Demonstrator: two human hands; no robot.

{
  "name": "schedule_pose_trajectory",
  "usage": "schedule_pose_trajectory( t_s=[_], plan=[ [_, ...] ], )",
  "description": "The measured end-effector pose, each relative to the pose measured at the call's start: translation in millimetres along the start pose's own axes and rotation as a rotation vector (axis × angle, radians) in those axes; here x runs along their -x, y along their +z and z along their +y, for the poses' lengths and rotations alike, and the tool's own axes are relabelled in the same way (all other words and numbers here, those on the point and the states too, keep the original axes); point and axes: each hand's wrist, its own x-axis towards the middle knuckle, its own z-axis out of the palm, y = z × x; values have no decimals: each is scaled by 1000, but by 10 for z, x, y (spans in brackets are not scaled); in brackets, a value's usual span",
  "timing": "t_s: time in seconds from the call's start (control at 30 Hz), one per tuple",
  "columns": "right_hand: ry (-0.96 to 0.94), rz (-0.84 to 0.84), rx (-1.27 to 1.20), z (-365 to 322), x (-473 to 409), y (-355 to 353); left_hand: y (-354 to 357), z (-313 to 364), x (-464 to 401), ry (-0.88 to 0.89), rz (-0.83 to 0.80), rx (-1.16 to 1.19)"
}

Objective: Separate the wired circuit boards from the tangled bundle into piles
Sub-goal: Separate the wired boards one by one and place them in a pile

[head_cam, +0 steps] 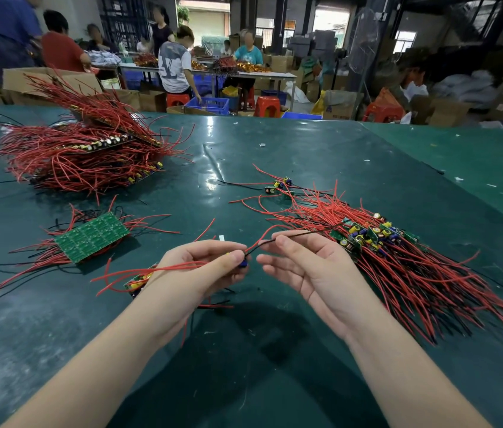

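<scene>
Left hand (210, 267): pinches small wired board (243, 263). Right hand (302, 264): pinches its black wire (290, 236). Open table (244, 381) beneath.

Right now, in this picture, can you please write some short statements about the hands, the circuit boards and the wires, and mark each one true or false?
1. The left hand grips a small wired board with red wires. True.
2. The right hand pinches a black wire at its fingertips. True.
3. The green panel of boards stands upright on its edge. False: it lies flat on its wires on the green table, solder side up.
4. The tall stack of wired boards is at the far right. False: it is at the far left.
5. The loose bundle of small boards lies to the right of the right hand. True.
</scene>
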Motion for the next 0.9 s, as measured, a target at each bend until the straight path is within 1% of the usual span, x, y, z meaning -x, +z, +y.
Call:
schedule_pose_trajectory(
  t_s=[0.13, 0.27, 0.5, 0.63, 0.9],
  plan=[
    [26, -28, -17, -3, 7, 10, -10, 10, -5, 16, 17, 25],
    [17, -31, 43, -2, 16, 6, -19, 3, -5, 12, 22, 24],
    [-19, 51, 118, 21, 12, -15, -9, -27, -21, 6, 48, 60],
    [-38, 42, 155, 19, 33, -2, -13, -29, -4, 29, 18, 0],
    [41, 105, 180, 28, 24, -26, -32, -42, 18, 79, -41, -158]
  ],
)
